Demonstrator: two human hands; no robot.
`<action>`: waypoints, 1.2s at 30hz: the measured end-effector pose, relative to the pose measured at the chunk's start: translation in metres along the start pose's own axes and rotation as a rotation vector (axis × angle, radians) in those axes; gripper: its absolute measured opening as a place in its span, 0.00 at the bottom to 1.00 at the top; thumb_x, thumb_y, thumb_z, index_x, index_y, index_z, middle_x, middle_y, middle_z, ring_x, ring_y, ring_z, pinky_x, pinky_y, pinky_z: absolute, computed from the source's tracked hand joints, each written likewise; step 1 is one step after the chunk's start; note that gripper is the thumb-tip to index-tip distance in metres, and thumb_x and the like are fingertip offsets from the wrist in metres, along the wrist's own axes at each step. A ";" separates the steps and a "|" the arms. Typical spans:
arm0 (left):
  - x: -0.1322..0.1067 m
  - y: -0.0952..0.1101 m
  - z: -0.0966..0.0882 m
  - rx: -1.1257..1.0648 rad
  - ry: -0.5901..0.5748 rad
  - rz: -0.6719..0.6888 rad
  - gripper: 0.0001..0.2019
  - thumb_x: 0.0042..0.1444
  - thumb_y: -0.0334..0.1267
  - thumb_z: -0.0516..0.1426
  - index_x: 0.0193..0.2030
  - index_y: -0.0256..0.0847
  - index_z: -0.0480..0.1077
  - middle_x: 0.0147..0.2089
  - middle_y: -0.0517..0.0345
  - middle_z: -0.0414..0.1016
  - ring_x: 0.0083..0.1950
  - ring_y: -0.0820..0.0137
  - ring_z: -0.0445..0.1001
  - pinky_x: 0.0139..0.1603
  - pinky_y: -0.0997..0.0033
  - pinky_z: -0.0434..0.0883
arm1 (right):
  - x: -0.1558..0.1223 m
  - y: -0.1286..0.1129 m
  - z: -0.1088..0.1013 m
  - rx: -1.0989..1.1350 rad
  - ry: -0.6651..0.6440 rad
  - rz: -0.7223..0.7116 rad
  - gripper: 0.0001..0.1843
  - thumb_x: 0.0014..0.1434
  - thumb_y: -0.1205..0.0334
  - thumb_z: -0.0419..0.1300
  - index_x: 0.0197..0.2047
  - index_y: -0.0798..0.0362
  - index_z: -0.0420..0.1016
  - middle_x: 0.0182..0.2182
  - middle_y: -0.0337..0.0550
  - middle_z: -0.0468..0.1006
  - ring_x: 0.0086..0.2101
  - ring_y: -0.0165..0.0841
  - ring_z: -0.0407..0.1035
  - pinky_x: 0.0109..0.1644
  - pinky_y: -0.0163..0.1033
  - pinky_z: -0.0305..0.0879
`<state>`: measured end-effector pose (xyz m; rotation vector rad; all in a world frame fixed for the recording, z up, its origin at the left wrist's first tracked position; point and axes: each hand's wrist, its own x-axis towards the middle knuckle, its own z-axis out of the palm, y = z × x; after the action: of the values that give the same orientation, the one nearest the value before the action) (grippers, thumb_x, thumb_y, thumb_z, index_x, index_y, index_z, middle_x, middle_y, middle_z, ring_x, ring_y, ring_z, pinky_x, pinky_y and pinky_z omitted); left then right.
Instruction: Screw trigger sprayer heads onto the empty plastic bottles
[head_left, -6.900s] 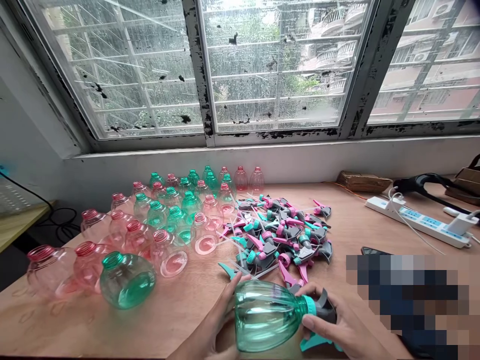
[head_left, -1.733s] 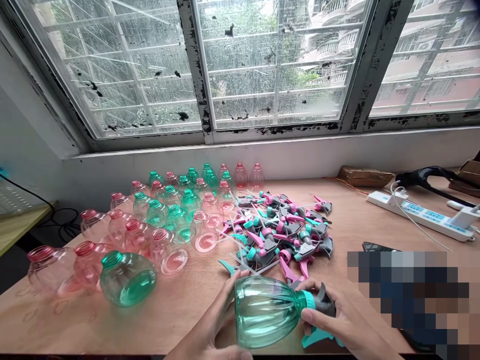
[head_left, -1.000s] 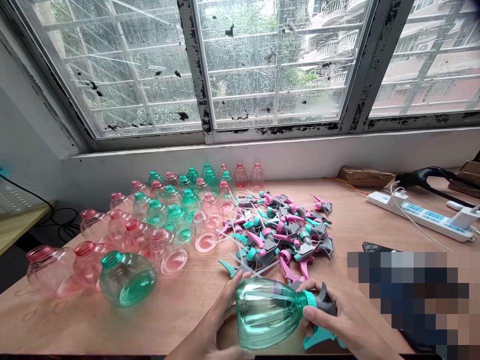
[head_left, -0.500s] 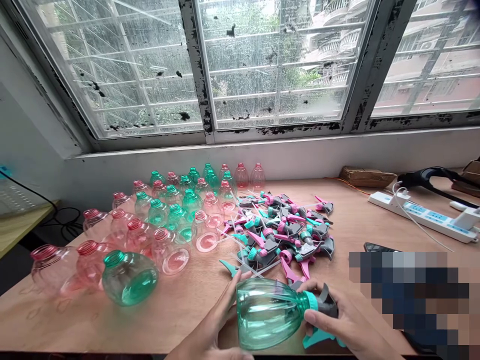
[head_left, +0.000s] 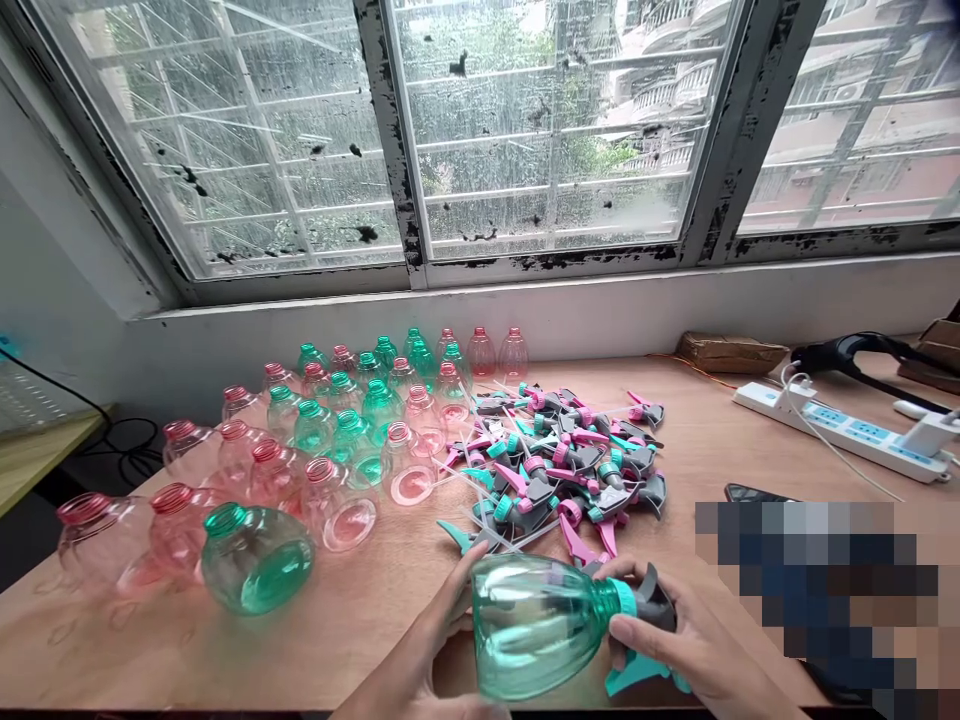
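Note:
A clear green spray bottle (head_left: 536, 630) lies on its side across my two hands at the table's front edge, its base to the left. My left hand (head_left: 431, 640) is curled around the base end, fingers behind it and thumb below. My right hand (head_left: 675, 635) grips the trigger spray head (head_left: 651, 608) at the bottle's neck, its thumb by the turquoise collar (head_left: 624, 597). The grey head is seated on the neck, with its turquoise trigger pointing down. Just behind the bottle lies a heap of loose spray heads (head_left: 555, 465) in pink, turquoise and grey.
Rows of pink bottles (head_left: 274, 475) and green bottles (head_left: 259, 560) without heads stand on the left of the wooden table (head_left: 360, 640). At the right are a white power strip (head_left: 840, 430), a cable and a dark phone (head_left: 757, 493), beside a blurred-out patch. A window wall rises behind.
Almost nothing differs. Both hands keep their hold on the spray bottle, and the view has shifted very slightly.

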<state>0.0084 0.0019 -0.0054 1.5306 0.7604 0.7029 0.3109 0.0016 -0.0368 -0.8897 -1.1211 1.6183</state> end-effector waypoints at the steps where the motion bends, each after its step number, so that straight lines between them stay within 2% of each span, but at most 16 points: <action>1: -0.001 0.000 0.001 0.040 0.004 0.018 0.46 0.61 0.41 0.66 0.77 0.62 0.43 0.80 0.56 0.52 0.79 0.49 0.53 0.78 0.49 0.55 | 0.000 0.000 0.000 0.002 0.000 0.001 0.24 0.56 0.49 0.76 0.48 0.53 0.75 0.24 0.37 0.82 0.27 0.36 0.76 0.32 0.37 0.72; 4: -0.002 -0.002 0.001 0.071 0.005 0.047 0.41 0.66 0.37 0.61 0.76 0.69 0.43 0.81 0.62 0.48 0.80 0.53 0.51 0.78 0.52 0.53 | 0.001 -0.001 0.000 -0.005 -0.003 -0.001 0.23 0.58 0.49 0.75 0.48 0.54 0.75 0.24 0.38 0.83 0.27 0.36 0.76 0.33 0.37 0.72; 7: -0.001 -0.003 0.000 -0.019 -0.026 0.019 0.50 0.59 0.38 0.67 0.76 0.69 0.40 0.82 0.62 0.44 0.81 0.51 0.47 0.78 0.50 0.52 | 0.000 0.000 0.000 -0.028 0.003 -0.004 0.23 0.58 0.49 0.75 0.48 0.53 0.76 0.25 0.38 0.83 0.28 0.36 0.76 0.34 0.38 0.73; 9: 0.000 0.000 0.000 -0.057 -0.023 -0.006 0.53 0.55 0.38 0.70 0.77 0.65 0.41 0.82 0.58 0.47 0.81 0.50 0.47 0.79 0.47 0.49 | 0.000 0.000 0.000 -0.039 0.001 -0.003 0.23 0.57 0.50 0.76 0.48 0.53 0.76 0.25 0.37 0.83 0.28 0.36 0.76 0.34 0.37 0.72; 13: 0.002 0.009 0.005 0.010 0.022 0.015 0.43 0.59 0.37 0.67 0.76 0.59 0.51 0.79 0.54 0.55 0.79 0.50 0.52 0.80 0.47 0.46 | 0.000 0.000 0.001 -0.050 0.013 0.009 0.25 0.56 0.46 0.75 0.47 0.53 0.76 0.24 0.38 0.83 0.28 0.37 0.77 0.33 0.38 0.73; 16: 0.002 0.010 0.007 0.044 0.043 0.049 0.37 0.65 0.37 0.62 0.76 0.62 0.50 0.81 0.57 0.50 0.78 0.52 0.56 0.79 0.48 0.50 | 0.000 -0.001 0.001 -0.064 0.034 0.021 0.26 0.55 0.43 0.75 0.46 0.52 0.76 0.24 0.39 0.83 0.28 0.40 0.77 0.34 0.41 0.74; 18: 0.002 0.007 0.004 0.029 0.025 0.032 0.41 0.63 0.39 0.64 0.76 0.63 0.46 0.82 0.59 0.46 0.80 0.52 0.52 0.79 0.48 0.50 | 0.000 -0.001 0.001 -0.067 0.037 0.017 0.26 0.55 0.43 0.75 0.46 0.52 0.76 0.24 0.38 0.82 0.28 0.40 0.77 0.34 0.41 0.73; 20: 0.003 0.005 0.000 -0.008 -0.043 0.005 0.49 0.58 0.42 0.68 0.77 0.62 0.43 0.83 0.58 0.42 0.81 0.50 0.46 0.79 0.47 0.50 | 0.000 -0.002 0.002 -0.046 0.022 0.010 0.26 0.54 0.45 0.76 0.47 0.52 0.76 0.25 0.37 0.82 0.28 0.39 0.76 0.34 0.40 0.73; 23: 0.005 0.008 -0.003 -0.058 -0.118 0.016 0.52 0.56 0.49 0.69 0.79 0.55 0.41 0.83 0.53 0.40 0.80 0.46 0.48 0.78 0.44 0.50 | -0.001 -0.002 0.002 -0.029 0.002 0.009 0.25 0.55 0.47 0.77 0.48 0.52 0.76 0.25 0.37 0.82 0.28 0.38 0.76 0.34 0.40 0.73; 25: 0.004 0.012 -0.001 -0.027 -0.069 0.005 0.50 0.57 0.49 0.68 0.78 0.54 0.43 0.82 0.51 0.45 0.80 0.46 0.49 0.78 0.44 0.50 | -0.001 -0.002 0.001 -0.044 0.010 0.010 0.25 0.56 0.47 0.76 0.48 0.53 0.75 0.25 0.37 0.82 0.28 0.38 0.76 0.35 0.40 0.72; 27: 0.003 0.014 0.003 0.053 0.000 0.009 0.46 0.59 0.44 0.67 0.77 0.56 0.47 0.81 0.52 0.50 0.80 0.48 0.49 0.79 0.46 0.49 | -0.001 -0.002 0.000 -0.054 0.017 0.013 0.25 0.57 0.47 0.75 0.48 0.53 0.75 0.24 0.38 0.82 0.28 0.38 0.76 0.34 0.40 0.72; 30: 0.001 0.011 0.004 0.098 0.033 0.032 0.41 0.63 0.40 0.64 0.77 0.60 0.48 0.81 0.56 0.51 0.80 0.51 0.51 0.80 0.50 0.47 | 0.000 -0.001 -0.001 -0.047 0.006 0.008 0.24 0.58 0.48 0.74 0.48 0.53 0.74 0.25 0.39 0.83 0.28 0.38 0.76 0.34 0.40 0.72; 36: 0.001 0.000 -0.002 -0.013 -0.038 -0.019 0.53 0.56 0.43 0.69 0.79 0.56 0.40 0.83 0.54 0.41 0.81 0.47 0.42 0.79 0.43 0.43 | 0.000 0.001 0.000 -0.030 -0.005 -0.002 0.24 0.58 0.48 0.75 0.49 0.53 0.74 0.25 0.38 0.84 0.29 0.38 0.76 0.35 0.40 0.72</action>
<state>0.0069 0.0039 -0.0055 1.5190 0.7393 0.6620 0.3107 0.0018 -0.0379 -0.9042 -1.1518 1.6070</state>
